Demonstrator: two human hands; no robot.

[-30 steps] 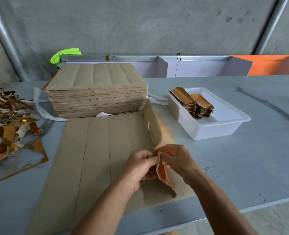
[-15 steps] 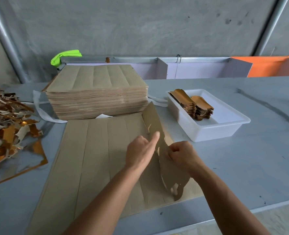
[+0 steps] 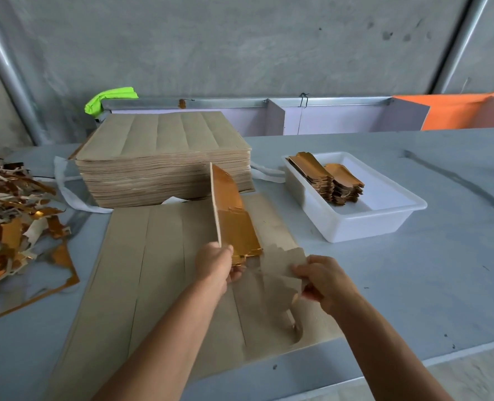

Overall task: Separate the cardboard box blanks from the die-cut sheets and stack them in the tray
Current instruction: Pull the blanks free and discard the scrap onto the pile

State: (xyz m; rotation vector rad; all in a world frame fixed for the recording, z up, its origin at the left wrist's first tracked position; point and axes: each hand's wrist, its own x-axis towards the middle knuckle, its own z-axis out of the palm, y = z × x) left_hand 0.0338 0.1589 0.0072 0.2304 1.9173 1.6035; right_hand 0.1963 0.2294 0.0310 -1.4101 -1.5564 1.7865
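A gold-faced box blank (image 3: 234, 218) is held upright on its long edge above the die-cut sheet (image 3: 153, 270), its lower end gripped by the left hand (image 3: 215, 264). The right hand (image 3: 324, 277) pinches a ragged brown strip (image 3: 280, 273) at the sheet's right edge; the fingers of both hands are curled round cardboard.

Step in hand, as judged: the blank is being parted from its neighbouring strip. The pull is best kept along the cut line, with the strip held low against the sheet, so that the remaining nicks snap cleanly and the tabs are not torn.

Appearance: the blank is long and narrow, glossy gold on one face, plain brown on the other, with notched tabs at the lower end. The sheet lies brown side up on the grey table (image 3: 413, 270), its slits running lengthwise.

Beyond it stands the tall stack of sheets (image 3: 164, 163). To the right, the white tray (image 3: 364, 224) holds two piles of finished blanks (image 3: 324, 178). Offcut scrap (image 3: 11, 212) is heaped at far left.
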